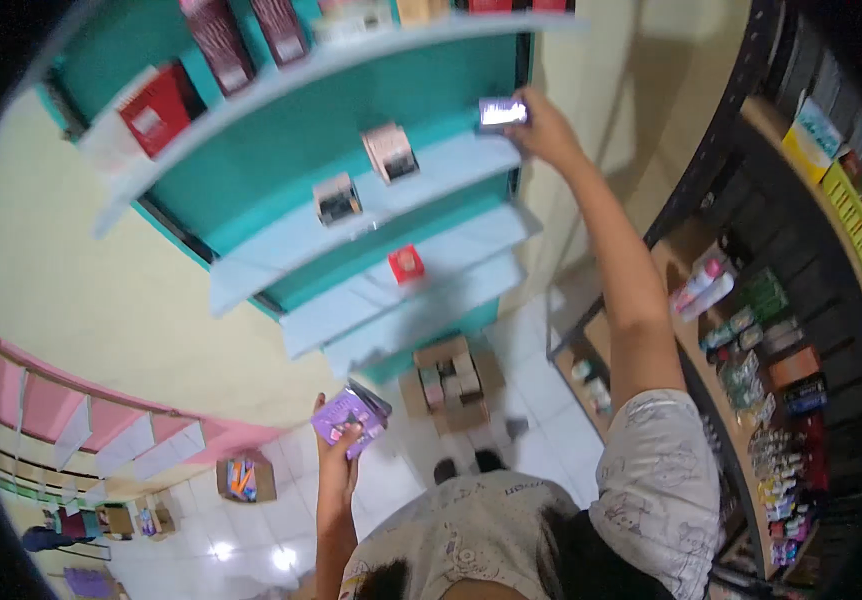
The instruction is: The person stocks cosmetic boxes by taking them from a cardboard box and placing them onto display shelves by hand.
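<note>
My right hand [543, 128] is closed on a small dark purple box [503, 113] at the right end of a white shelf [461, 160]. Lower down, in front of my body, my left hand [336, 455] grips several purple boxes [351, 418] stacked together. On the same shelf as the small box stand two pale-and-black boxes, one [390, 152] nearer the middle and one [337, 199] further left. A red box [406, 263] sits on the shelf below.
An open carton [449, 384] with boxes stands on the floor below the shelves. A wooden-topped rack [691, 330] of bottles and packets runs along the right. Another carton [247, 480] is at the lower left. A person [56, 528] is far left.
</note>
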Available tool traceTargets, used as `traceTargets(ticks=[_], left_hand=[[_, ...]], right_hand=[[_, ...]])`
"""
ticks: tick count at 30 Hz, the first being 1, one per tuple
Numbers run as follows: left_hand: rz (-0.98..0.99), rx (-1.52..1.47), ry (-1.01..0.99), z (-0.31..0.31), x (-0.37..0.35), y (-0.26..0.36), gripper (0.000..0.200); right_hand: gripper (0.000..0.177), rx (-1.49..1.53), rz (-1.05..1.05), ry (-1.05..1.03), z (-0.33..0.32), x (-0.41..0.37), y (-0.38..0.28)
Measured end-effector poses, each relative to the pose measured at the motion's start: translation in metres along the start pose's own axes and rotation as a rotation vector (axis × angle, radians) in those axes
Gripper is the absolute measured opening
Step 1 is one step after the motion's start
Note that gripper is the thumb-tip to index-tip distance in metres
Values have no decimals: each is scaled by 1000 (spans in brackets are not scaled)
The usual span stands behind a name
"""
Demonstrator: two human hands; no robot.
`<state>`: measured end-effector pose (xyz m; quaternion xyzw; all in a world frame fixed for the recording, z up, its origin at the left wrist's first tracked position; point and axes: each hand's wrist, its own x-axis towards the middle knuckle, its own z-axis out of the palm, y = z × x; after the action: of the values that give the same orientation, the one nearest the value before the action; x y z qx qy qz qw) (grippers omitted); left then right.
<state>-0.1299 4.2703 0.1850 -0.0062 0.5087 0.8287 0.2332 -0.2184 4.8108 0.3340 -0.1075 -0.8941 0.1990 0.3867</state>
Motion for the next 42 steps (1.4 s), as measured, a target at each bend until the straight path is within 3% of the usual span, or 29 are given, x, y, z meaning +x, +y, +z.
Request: traceTargets(ticks=[1, 2, 5, 9, 11, 12, 13, 16, 17, 19, 20, 22, 27, 30, 31, 34, 37, 40, 42], left_hand=[[-25, 23, 54, -13, -1, -7, 88], [-75, 57, 113, -27, -2, -15, 87], [-192, 129, 225, -69, 9, -55, 84], [-278, 214, 236, -134, 46, -158, 85], [-279, 220, 225, -186, 82, -241, 78], [-304, 226, 199, -209, 104, -286, 73], [-328, 232, 177, -232, 124, -329, 68], [-389, 247, 198, -275, 183, -434, 57], [-367, 235, 171, -287, 204, -468, 58], [-318, 285, 154, -304, 231, -520, 63], [-285, 304, 137, -316, 244, -541, 63], [-221, 334, 105, -335, 264, -572, 63], [-315, 141, 9, -359, 281, -596, 56], [-373, 40, 3, -367, 274, -601, 51], [-395, 12, 2, -366, 272, -599, 49], [-436, 45, -9, -359, 268, -599, 45], [-448, 55, -32, -351, 272, -602, 42], [-452, 53, -121, -341, 275, -603, 41], [-492, 32, -142, -327, 277, -607, 41]], right_hand=[[54, 44, -80, 157, -6, -25, -15], [55, 45, -34, 309, -3, -48, -20], [52, 572, 136, 640, 20, -137, -23], [54, 1031, 556, 611, 103, -301, 36], [61, 879, 785, 442, 185, -400, 95], [56, 640, 909, 278, 224, -446, 114], [48, 534, 899, 157, 275, -497, 146], [46, 969, 932, -159, 415, -623, 197], [52, 774, 971, -269, 469, -668, 227], [48, 608, 826, -372, 532, -704, 229], [49, 492, 722, -416, 561, -720, 235], [50, 524, 714, -380, 608, -738, 237], [44, 415, 614, -304, 648, -746, 219], [46, -165, 333, -207, 646, -747, 201], [48, -146, 444, -273, 652, -750, 201], [45, -149, 421, -207, 659, -757, 200], [45, 16, 404, -43, 641, -746, 190], [50, 737, 594, -455, 620, -743, 181], [54, 887, 659, -611, 613, -752, 168]])
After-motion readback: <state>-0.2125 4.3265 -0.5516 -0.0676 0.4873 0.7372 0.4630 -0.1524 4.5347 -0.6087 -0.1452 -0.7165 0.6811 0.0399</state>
